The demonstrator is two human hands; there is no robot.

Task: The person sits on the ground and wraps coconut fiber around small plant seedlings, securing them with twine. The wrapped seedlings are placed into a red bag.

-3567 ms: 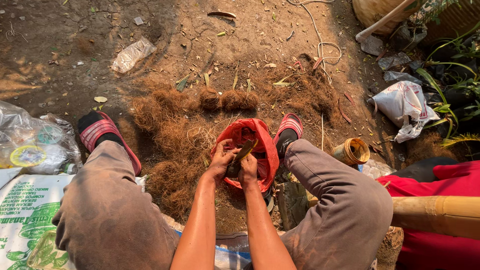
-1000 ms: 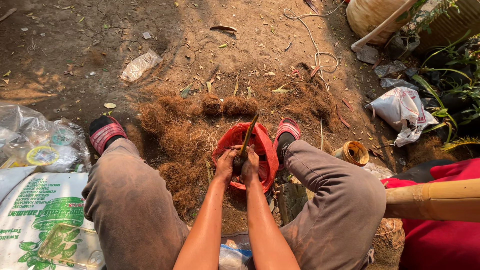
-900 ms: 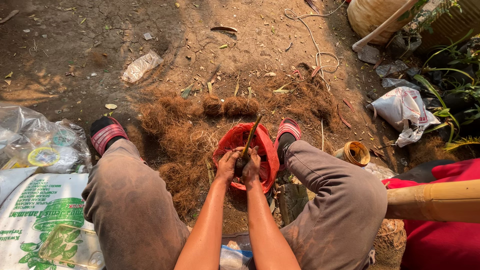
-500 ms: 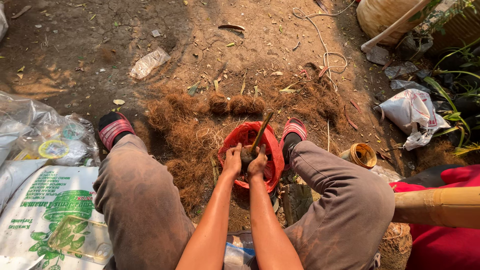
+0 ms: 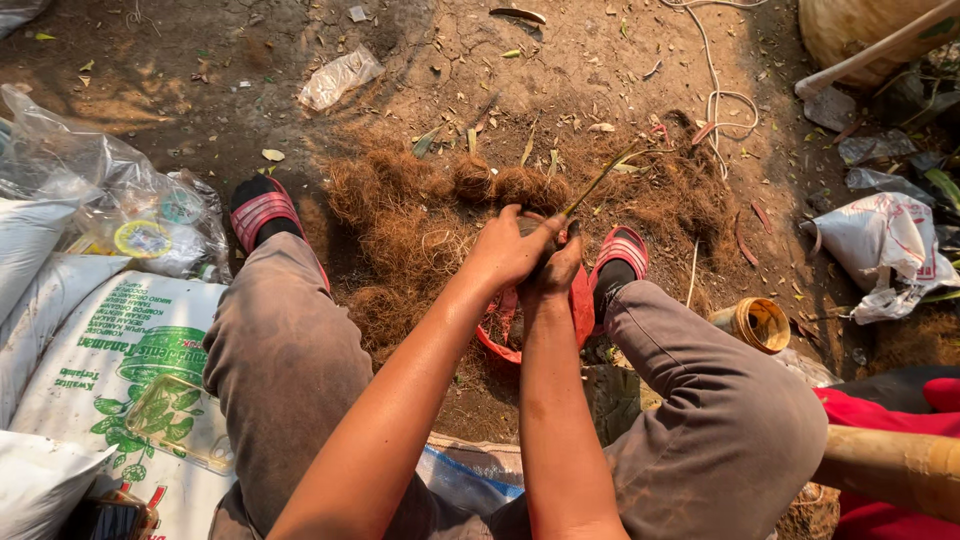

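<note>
Both hands meet above the red basin (image 5: 500,335); the left hand (image 5: 510,250) has its grip closed round a small dark clump with a thin green stem (image 5: 600,180) slanting up and away; the right hand (image 5: 558,272) presses against it from below, its grip hidden; loose brown fibre (image 5: 410,220) lies heaped just beyond, so the work looks only partly done.

A thin green plant stem (image 5: 600,180) sticks up at a slant toward the upper right, its lower end bundled in a small dark clump held between both hands. Just beneath it, a red plastic basin (image 5: 580,305) sits on the dirt ground, ringed by brown coconut fibre (image 5: 410,220).
</note>
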